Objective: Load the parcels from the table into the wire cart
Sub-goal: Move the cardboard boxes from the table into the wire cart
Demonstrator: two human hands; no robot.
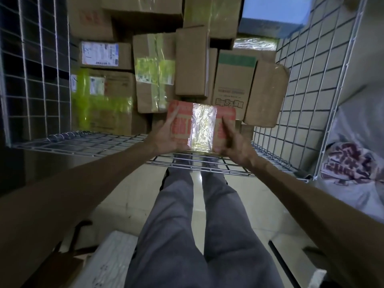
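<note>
A small cardboard parcel [202, 125] with red print and a shiny strip of clear tape is held over the near rim of the wire cart [87, 140]. My left hand [168, 136] grips its left end, thumb on top. My right hand [232, 142] grips its right end. Inside the cart lie several brown cardboard boxes [153, 71], some with yellow-green tape and white labels, packed side by side. Under the parcel the cart's contents are hidden.
The cart's mesh walls rise at the left [37, 59] and right [311, 80]. A white plastic bag with dark red print [351, 163] sits outside the right wall. A blue box [274, 15] lies at the far end. My legs stand on pale floor tiles [259, 204].
</note>
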